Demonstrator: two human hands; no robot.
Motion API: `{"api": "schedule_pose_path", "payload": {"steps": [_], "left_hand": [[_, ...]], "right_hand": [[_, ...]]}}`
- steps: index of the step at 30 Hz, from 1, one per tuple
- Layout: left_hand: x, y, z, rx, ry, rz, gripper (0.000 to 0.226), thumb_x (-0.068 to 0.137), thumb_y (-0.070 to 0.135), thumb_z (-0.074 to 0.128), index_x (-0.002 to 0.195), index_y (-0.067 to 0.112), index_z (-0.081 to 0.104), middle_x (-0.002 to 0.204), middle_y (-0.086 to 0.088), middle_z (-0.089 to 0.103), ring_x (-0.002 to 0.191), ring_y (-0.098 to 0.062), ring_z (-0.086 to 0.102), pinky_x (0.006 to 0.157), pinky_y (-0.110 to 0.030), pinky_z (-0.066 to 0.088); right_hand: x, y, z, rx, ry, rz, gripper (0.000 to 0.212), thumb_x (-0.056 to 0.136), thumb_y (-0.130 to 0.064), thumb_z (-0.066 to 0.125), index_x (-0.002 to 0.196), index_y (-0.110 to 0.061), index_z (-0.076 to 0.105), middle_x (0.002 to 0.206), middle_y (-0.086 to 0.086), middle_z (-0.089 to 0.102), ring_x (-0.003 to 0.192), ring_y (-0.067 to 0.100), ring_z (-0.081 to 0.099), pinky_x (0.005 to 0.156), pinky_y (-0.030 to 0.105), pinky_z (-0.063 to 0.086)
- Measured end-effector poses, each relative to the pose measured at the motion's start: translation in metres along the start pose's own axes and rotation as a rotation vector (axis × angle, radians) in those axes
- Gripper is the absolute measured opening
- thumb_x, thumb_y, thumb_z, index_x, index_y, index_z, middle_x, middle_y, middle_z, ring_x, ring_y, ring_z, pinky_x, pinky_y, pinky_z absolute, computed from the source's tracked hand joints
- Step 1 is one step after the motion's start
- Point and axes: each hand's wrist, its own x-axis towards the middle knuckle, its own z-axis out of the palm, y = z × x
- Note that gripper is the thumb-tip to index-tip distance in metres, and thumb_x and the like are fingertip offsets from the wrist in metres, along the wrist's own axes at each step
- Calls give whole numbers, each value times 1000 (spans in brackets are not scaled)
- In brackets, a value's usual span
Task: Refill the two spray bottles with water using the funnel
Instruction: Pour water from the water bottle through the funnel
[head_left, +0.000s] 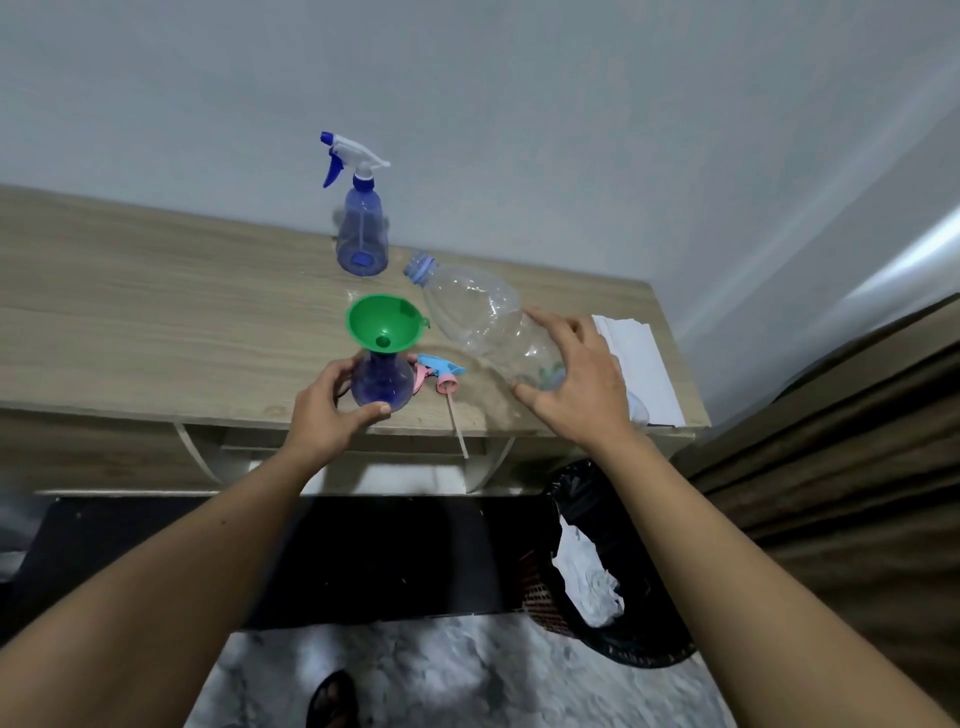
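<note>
Close to the front edge of a wooden table (156, 322), the left hand (324, 410) grips a blue spray bottle (381, 382), upright, a green funnel (383, 322) in its neck. Beside it, the right hand (576, 374) spreads released fingers over a clear bottle (478, 312) tilted neck-away. A second spray bottle (362, 228) stands near the wall.

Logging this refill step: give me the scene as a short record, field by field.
left hand: grips the near spray bottle at its base
funnel: green, seated in that bottle's neck
near bottle's spray head: off, lying on the desk beside it
far spray bottle: upright by the wall, head on
clear water bottle: tilted, uncapped, looks nearly empty
right hand: fingers spread at the clear bottle's base; grip unclear
paper: at the desk's right end
</note>
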Motion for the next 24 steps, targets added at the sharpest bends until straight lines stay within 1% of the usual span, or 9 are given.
{"api": "schedule_pose_path", "payload": {"steps": [6, 9, 11, 12, 14, 16, 18, 21, 24], "left_hand": [[0, 7, 3, -7, 7, -7, 79, 48, 55, 94, 119, 51, 61, 134, 1, 71, 127, -15, 66, 116, -46, 50], [1, 5, 3, -6, 6, 4, 77, 49, 52, 94, 119, 50, 61, 132, 2, 71, 126, -13, 67, 116, -45, 50], [2, 3, 2, -5, 5, 7, 77, 49, 51, 94, 119, 49, 61, 132, 3, 71, 126, -12, 67, 116, -44, 50], [2, 3, 2, -1, 2, 6, 77, 49, 51, 94, 119, 49, 61, 132, 3, 71, 126, -12, 67, 116, -43, 50], [1, 4, 1, 19, 4, -2, 79, 52, 47, 96, 123, 45, 61, 133, 3, 71, 126, -14, 67, 115, -43, 50], [1, 4, 1, 43, 9, -8, 81, 60, 30, 102, 129, 38, 59, 133, 0, 70, 126, -17, 67, 115, -45, 50], [2, 1, 0, 50, 15, -16, 81, 65, 21, 102, 131, 35, 59, 134, -2, 71, 126, -19, 67, 115, -46, 50], [4, -3, -1, 62, 17, -30, 82, 62, 27, 103, 130, 40, 59, 135, 0, 71, 128, -19, 66, 115, -48, 51], [5, -2, 0, 67, 18, -44, 85, 63, 26, 103, 136, 33, 59, 137, -1, 70, 128, -20, 66, 114, -48, 51]], "right_hand": [[-14, 3, -11, -88, -23, -23, 79, 76, -45, 80, 148, -46, 48, 124, -2, 49, 113, 20, 53, 96, 40, 43], [-20, 2, -14, -156, -20, -34, 76, 76, -63, 60, 148, -45, 48, 124, -1, 50, 111, 22, 51, 95, 40, 42], [-24, 0, -15, -193, -22, -31, 79, 71, -66, 48, 148, -46, 48, 125, 0, 49, 111, 24, 51, 98, 42, 43], [-25, 0, -15, -207, -21, -32, 79, 70, -64, 49, 147, -46, 48, 125, 0, 49, 111, 25, 52, 99, 43, 43], [-26, 0, -17, -221, -14, -29, 76, 73, -55, 62, 147, -45, 49, 125, 0, 48, 111, 26, 52, 99, 43, 42], [-26, -1, -17, -235, -8, -22, 77, 74, -43, 76, 146, -45, 49, 125, 0, 48, 111, 26, 53, 97, 41, 40], [-26, -3, -17, -274, -3, -27, 79, 73, -39, 80, 146, -46, 49, 125, 0, 49, 110, 26, 53, 96, 40, 40], [-26, -6, -18, -322, -2, -38, 80, 72, -37, 80, 146, -46, 49, 124, 0, 49, 109, 26, 53, 96, 40, 40], [-24, -8, -21, -356, -3, -26, 82, 72, -36, 81, 146, -46, 49, 126, -1, 50, 111, 26, 53, 98, 39, 40]]}}
